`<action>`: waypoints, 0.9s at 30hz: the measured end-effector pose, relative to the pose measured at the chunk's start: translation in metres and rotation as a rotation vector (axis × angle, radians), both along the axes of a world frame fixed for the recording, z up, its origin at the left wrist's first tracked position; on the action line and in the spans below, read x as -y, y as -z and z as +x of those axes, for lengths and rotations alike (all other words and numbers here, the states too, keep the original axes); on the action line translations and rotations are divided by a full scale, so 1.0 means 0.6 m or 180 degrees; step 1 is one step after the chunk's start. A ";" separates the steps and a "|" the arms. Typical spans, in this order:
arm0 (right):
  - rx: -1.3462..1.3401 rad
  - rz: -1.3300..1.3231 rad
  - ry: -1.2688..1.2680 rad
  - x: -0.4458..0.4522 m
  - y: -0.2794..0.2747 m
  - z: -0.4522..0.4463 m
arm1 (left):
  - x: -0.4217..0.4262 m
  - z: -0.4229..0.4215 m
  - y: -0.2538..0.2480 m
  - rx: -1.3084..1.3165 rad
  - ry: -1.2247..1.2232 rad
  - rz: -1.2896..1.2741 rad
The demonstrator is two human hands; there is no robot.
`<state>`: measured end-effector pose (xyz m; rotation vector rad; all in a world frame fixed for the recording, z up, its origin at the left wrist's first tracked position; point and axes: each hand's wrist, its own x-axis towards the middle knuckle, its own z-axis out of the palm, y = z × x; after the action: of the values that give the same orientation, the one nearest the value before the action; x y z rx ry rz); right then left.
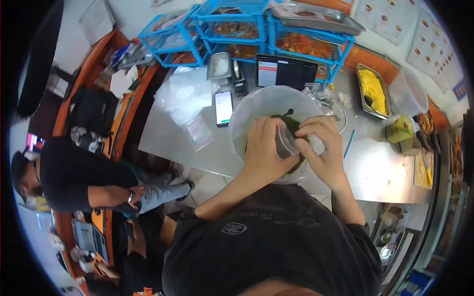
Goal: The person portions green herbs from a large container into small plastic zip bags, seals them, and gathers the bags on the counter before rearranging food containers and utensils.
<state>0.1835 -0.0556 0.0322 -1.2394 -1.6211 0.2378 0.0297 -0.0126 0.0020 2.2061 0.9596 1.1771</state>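
A large translucent round tub (245, 111) stands at the table's front edge, with dark green contents (291, 121) inside. Over its opening, my left hand (265, 150) is closed round a small clear plastic bag (285, 140). My right hand (323, 150) pinches at the right side of the bag's mouth, its fingertips close to the left thumb. Below the hands, the tub's contents are partly hidden. A black handle end (290, 112) pokes up at the tub's back.
Left of the tub lie a phone (223, 108) and a pile of clear bags (182, 93). Behind stand a tablet (286, 71) and blue racks (229, 39). A tray of yellow food (373, 91) is at right. A person (84, 172) stands at left; another is partly visible below.
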 end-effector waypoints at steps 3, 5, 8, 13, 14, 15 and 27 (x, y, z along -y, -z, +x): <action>0.0429 -0.0129 -0.0194 0.011 -0.014 -0.029 | 0.000 -0.006 0.014 -0.0049 -0.0541 0.0696; 0.0412 -0.0203 -0.0456 0.004 -0.002 -0.039 | 0.008 -0.011 0.010 -0.0121 -0.0634 0.0752; 0.0340 -0.0484 -0.0934 -0.005 0.002 -0.049 | 0.004 -0.033 0.020 -0.0052 -0.0732 0.0956; 0.0076 -0.0842 -0.1086 -0.046 -0.051 -0.045 | -0.030 -0.098 0.042 -0.0153 -0.1041 0.0984; 0.0048 -0.0850 -0.0838 -0.073 -0.064 -0.046 | -0.035 -0.118 0.045 0.0155 -0.1043 0.0846; 0.0692 -0.0988 -0.0987 -0.109 -0.052 -0.039 | -0.042 -0.138 0.047 0.0462 -0.1045 0.0712; 0.4945 -0.2381 -0.1474 -0.237 0.245 -0.106 | -0.028 -0.229 0.081 0.1454 -0.0848 -0.0311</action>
<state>0.1200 0.0867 -0.1146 -1.6977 -3.3925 0.1486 -0.1074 0.0045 -0.0464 1.6586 1.0996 1.6247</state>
